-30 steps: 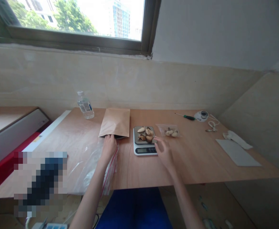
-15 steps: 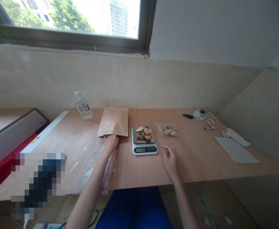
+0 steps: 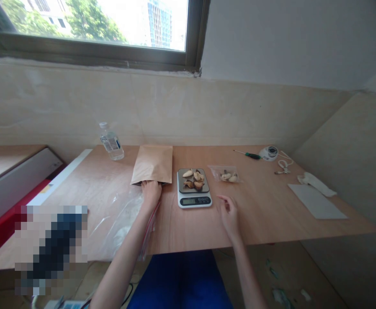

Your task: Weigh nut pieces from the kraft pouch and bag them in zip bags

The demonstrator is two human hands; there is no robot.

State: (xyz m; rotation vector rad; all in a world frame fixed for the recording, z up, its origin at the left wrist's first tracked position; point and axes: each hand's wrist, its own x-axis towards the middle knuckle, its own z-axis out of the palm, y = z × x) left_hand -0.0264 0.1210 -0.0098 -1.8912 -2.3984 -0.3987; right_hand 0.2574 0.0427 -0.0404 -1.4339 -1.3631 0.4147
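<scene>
My left hand (image 3: 151, 194) reaches into the mouth of a brown paper bag (image 3: 154, 163) that lies flat on the table; its fingertips are hidden inside. Under that forearm is a clear zip-top plastic bag (image 3: 123, 221) with red seal strips. A white digital kitchen scale (image 3: 194, 201) stands in the middle, its metal plate carrying several pale and brown pieces (image 3: 194, 180) that look like dried mushrooms. Just right of the scale, my right hand (image 3: 229, 212) rests with loosely bent fingers, holding nothing. Behind it lies a small clear bag (image 3: 224, 173) with similar pale pieces.
A water bottle (image 3: 111, 143) stands at the back left. Toward the back right are a green-handled screwdriver (image 3: 252, 156), a white dome camera (image 3: 269, 153) with its cable, and a white sheet (image 3: 316, 202). A pixelated dark object (image 3: 57, 244) sits at the front left.
My left hand has shifted very slightly at the paper bag's mouth. The right hand, the scale and the other things look unchanged.
</scene>
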